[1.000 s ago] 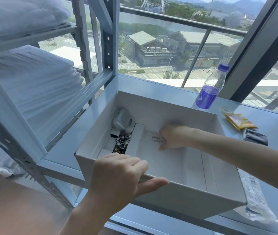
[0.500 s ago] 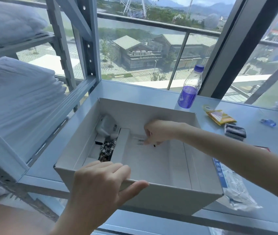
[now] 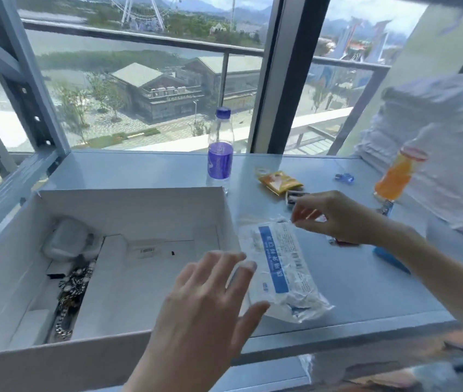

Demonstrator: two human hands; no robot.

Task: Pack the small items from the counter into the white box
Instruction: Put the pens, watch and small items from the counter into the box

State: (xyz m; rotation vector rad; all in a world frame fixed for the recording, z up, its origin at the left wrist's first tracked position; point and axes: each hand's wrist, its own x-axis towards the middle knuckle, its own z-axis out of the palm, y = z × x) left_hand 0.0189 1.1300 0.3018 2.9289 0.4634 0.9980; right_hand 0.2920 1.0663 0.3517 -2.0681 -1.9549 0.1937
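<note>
The white box (image 3: 128, 202) sits open on the counter at the left. Inside lie a white case (image 3: 66, 241), a dark beaded chain (image 3: 70, 298) and a white insert with a barcode label. My left hand (image 3: 204, 309) hovers with spread fingers over the box's near right corner, holding nothing. My right hand (image 3: 335, 216) hangs above the counter with loosely curled fingers, just over the top end of a clear mask packet with a blue label (image 3: 278, 267). A yellow sachet (image 3: 279, 181) and a small dark packet (image 3: 295, 196) lie beyond it.
A water bottle with a purple label (image 3: 220, 149) stands behind the box. An orange bottle (image 3: 397, 174), a small blue piece (image 3: 344, 177), a blue item (image 3: 388, 257) and folded white cloth (image 3: 445, 148) occupy the right. Shelf uprights rise at the left.
My right hand has come out of the box and moved right over the mask packet. My left hand has let go of the box's front rim and lifted. The view swung right.
</note>
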